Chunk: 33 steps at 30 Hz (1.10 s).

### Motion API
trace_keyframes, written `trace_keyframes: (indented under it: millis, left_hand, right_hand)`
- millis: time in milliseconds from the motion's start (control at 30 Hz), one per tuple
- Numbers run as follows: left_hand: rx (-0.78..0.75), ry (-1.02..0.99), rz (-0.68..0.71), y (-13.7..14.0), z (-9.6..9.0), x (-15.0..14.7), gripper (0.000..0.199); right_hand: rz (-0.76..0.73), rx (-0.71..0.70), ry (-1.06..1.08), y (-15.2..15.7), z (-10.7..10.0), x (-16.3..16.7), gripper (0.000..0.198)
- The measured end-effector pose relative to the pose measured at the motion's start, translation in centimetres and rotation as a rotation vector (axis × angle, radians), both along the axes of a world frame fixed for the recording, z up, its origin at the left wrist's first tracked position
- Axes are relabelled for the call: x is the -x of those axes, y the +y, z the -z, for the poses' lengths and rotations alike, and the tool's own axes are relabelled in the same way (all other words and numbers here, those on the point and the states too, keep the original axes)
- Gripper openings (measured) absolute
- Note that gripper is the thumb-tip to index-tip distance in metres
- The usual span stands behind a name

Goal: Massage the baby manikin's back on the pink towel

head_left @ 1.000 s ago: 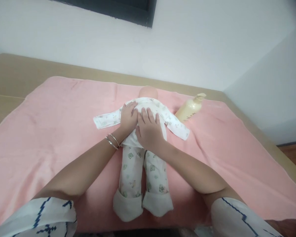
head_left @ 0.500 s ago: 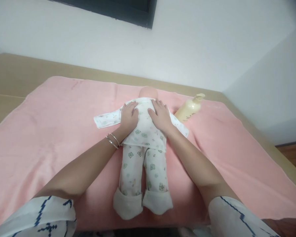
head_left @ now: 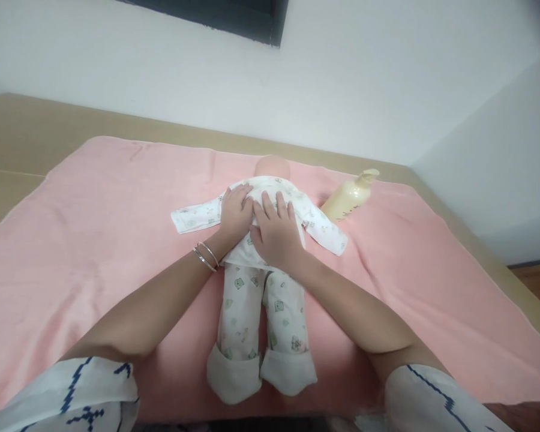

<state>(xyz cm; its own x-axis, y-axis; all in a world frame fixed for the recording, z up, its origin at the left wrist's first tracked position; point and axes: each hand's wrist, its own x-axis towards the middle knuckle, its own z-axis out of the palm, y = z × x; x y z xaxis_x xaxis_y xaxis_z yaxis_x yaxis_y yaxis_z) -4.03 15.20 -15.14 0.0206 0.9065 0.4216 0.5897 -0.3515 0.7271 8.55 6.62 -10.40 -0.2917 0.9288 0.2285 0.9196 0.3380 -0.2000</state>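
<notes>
A baby doll (head_left: 285, 303) in a white printed top and trousers lies stretched out, its bald head (head_left: 272, 166) pointing away from me. No facial features show from here. My left hand (head_left: 236, 211) rests flat on the left side of its upper back, fingers extended. Lower and nearer the middle of the back, my right hand (head_left: 276, 231) lies with its fingers spread. Neither hand grips anything. The doll's sleeves reach out to both sides, and its trouser legs end in wide folded cuffs.
A pink blanket (head_left: 117, 240) lies under the doll. A cream pump bottle (head_left: 350, 197) lies tilted beside the doll's right-hand sleeve. Beyond the blanket are a tan surface (head_left: 63, 120) and a white wall (head_left: 351, 78) with a dark-framed recess (head_left: 247, 18).
My right hand has slid from the doll's right shoulder down and inward to the middle of its back. My left hand has stayed in place.
</notes>
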Motion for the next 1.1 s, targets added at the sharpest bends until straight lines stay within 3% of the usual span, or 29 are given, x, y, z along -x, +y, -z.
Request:
trace_keyframes:
  millis: [200,533,667,900,1000,1100]
  left_hand:
    - [-0.001,0.021,0.000,-0.1,-0.2,-0.1,0.043]
    - [-0.065,0.191,0.019,-1.4,-2.0,-0.7,0.044]
    - [-0.061,0.113,0.165,-1.7,-3.3,-1.3,0.045]
    - [0.150,0.148,0.082,1.4,-3.1,-0.6,0.051]
    - [0.134,0.284,0.088,1.5,-3.7,-0.6,0.046]
    - [0.110,0.481,0.077,0.0,-4.8,-1.3,0.043]
  right_hand:
    - [-0.011,0.103,0.086,2.4,-0.7,-1.2,0.054]
    - [0.079,0.087,0.280,6.5,0.2,-4.7,0.058]
    - [0.135,0.076,0.160,5.4,-0.6,-3.9,0.059]
    - [0.114,-0.054,-0.161,-0.2,-1.2,-0.2,0.059]
    - [0.065,-0.071,-0.117,0.0,-0.9,-0.3,0.058]
    - [0.071,0.022,0.034,2.4,-0.8,-1.7,0.060]
